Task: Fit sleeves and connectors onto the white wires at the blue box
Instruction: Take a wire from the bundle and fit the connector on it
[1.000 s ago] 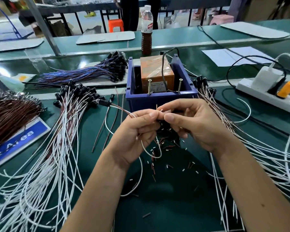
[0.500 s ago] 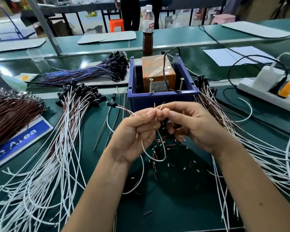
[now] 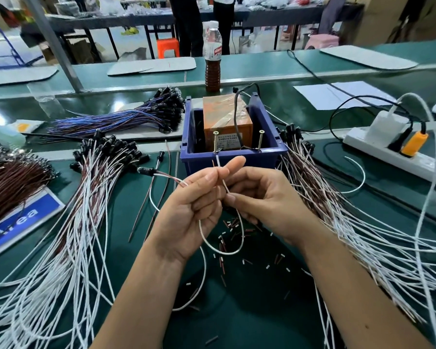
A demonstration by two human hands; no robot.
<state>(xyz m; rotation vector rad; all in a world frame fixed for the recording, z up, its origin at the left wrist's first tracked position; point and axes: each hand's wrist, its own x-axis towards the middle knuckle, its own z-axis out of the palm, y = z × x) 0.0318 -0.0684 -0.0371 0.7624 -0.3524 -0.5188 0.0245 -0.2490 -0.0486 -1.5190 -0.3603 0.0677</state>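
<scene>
My left hand pinches a white wire between thumb and forefinger just in front of the blue box. The wire's tip sticks up beside a screw standing at the box's front rim. My right hand pinches the same wire lower down with curled fingers. The wire loops below both hands, and its other end carries a black connector to the left. Short white and brown sleeve pieces lie scattered on the green mat under my hands.
Bundles of white and brown wires with black connectors lie at left and right. A blue wire bundle sits behind. An orange unit fills the box. A power strip lies at right, a bottle behind the box.
Both hands have lifted the wire end toward the box's front rim. My right hand has slid down the wire, and the left forefinger has stretched out straighter.
</scene>
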